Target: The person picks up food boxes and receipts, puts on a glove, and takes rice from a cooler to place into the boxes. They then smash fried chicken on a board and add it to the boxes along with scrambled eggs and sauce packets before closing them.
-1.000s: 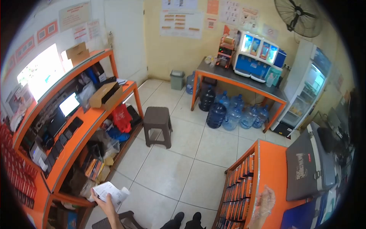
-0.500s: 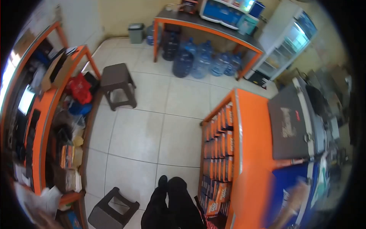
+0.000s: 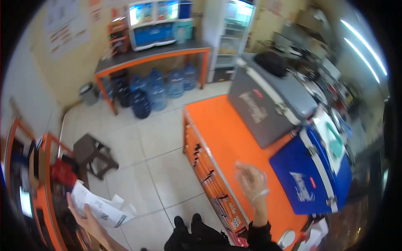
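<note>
White printed paper slips [image 3: 100,206], partly curled, are held in my left hand [image 3: 88,217] at the lower left, with the thumb on top. My right hand [image 3: 252,180] is raised over the orange counter [image 3: 222,129]; it is blurred, and whether its fingers are spread or closed is unclear. A light band circles the right wrist. To the right of that hand sits a blue cooler box [image 3: 303,178] with white latches. A grey cooler box [image 3: 259,104] is behind it.
A grey stool [image 3: 94,152] stands on the tiled floor at left, near orange shelving [image 3: 44,196]. Water jugs [image 3: 157,94] stand under the back table [image 3: 153,56]. A fridge [image 3: 228,37] is beside it. Round white lid [image 3: 287,238] lies at the counter's near end.
The view has swung right and up. My left hand with the papers has come further into view. My right hand is now above the orange counter instead of by the blue cooler.
</note>
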`<state>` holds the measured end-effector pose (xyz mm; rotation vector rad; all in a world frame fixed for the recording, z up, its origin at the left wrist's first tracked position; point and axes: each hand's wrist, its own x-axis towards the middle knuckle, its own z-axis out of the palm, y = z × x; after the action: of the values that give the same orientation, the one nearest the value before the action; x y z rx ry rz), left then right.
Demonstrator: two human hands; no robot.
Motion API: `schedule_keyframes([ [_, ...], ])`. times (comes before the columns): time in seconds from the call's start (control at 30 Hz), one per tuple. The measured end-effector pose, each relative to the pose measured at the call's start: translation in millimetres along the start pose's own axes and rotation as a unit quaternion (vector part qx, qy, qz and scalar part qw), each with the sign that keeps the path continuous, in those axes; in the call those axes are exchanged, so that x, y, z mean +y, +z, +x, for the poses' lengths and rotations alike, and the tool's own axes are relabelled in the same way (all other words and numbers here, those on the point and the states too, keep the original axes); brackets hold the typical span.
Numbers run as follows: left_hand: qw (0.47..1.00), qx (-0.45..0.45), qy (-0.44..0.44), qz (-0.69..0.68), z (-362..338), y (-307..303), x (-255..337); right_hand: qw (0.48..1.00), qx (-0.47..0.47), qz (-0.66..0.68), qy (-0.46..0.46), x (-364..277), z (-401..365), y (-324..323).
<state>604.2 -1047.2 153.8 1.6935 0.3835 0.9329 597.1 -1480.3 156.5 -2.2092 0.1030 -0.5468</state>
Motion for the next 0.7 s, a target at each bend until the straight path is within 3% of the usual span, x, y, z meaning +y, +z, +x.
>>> schedule_keyframes([
  [0.1, 0.986, -0.157, 0.032, -0.034, -13, 78, 5, 0.99, 0.052, -0.045, -0.121, -15, 37, -42],
  [0.13, 0.965, -0.25, -0.026, -0.081, -22, 105, 8, 0.988, 0.095, -0.072, -0.103, -22, 41, -58],
  [0.17, 0.929, -0.34, -0.08, -0.119, -30, 129, 10, 0.989, 0.055, -0.09, -0.101, -32, 44, -74],
  [0.2, 0.915, -0.389, -0.043, -0.099, -41, 157, 1, 0.99, 0.014, -0.104, -0.099, -33, 42, -92],
  [0.23, 0.9, -0.429, -0.004, -0.077, -53, 189, -3, 0.987, 0.049, -0.124, -0.088, -29, 38, -110],
  [0.33, 0.83, -0.55, 0.0, -0.098, -101, 279, 40, 0.954, 0.027, -0.261, -0.145, -10, 35, -166],
  [0.4, 0.762, -0.608, 0.093, -0.201, -142, 336, 81, 0.952, 0.083, -0.288, -0.068, -4, 40, -227],
  [0.43, 0.729, -0.649, 0.125, -0.177, -165, 361, 105, 0.916, 0.184, -0.351, -0.058, 9, 42, -254],
  [0.47, 0.695, -0.684, 0.161, -0.153, -187, 389, 134, 0.922, 0.259, -0.288, -0.02, 30, 50, -287],
  [0.5, 0.673, -0.694, 0.192, -0.171, -212, 413, 166, 0.877, 0.3, -0.373, -0.037, 56, 61, -321],
  [0.53, 0.65, -0.702, 0.225, -0.185, -236, 437, 197, 0.872, 0.312, -0.377, 0.014, 77, 75, -355],
  [0.6, 0.652, -0.641, 0.367, -0.169, -284, 492, 248, 0.81, 0.246, -0.498, 0.187, 120, 95, -397],
  [0.63, 0.643, -0.665, 0.369, -0.089, -300, 505, 282, 0.752, 0.203, -0.557, 0.289, 133, 104, -408],
  [0.7, 0.642, -0.647, 0.408, -0.057, -352, 564, 314, 0.737, 0.068, -0.511, 0.436, 184, 108, -430],
])
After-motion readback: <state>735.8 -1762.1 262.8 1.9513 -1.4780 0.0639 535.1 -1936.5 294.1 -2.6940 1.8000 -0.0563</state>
